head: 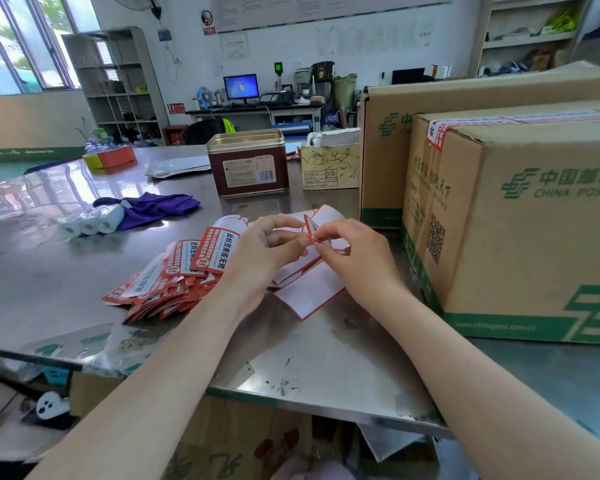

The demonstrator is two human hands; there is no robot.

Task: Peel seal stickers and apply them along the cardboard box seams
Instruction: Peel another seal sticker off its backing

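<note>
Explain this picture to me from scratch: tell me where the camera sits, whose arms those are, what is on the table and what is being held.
There is no machine here. The single picture comes from a wide-angle camera worn on a person's head, looking forward and down, so the two bare arms reaching in from the bottom are the wearer's own.

Both hands meet over a steel table. The left hand and the right hand pinch a small red-and-white seal sticker between them, apparently peeling it from its backing.

Under the hands lie white backing sheets, and to the left a fanned pile of unused stickers. Further back are a purple cloth, wrapped paper rolls and a brown tin.

On the right stands a China Post cardboard box, with a seal already stuck over its top edge, and another box behind it.
</note>
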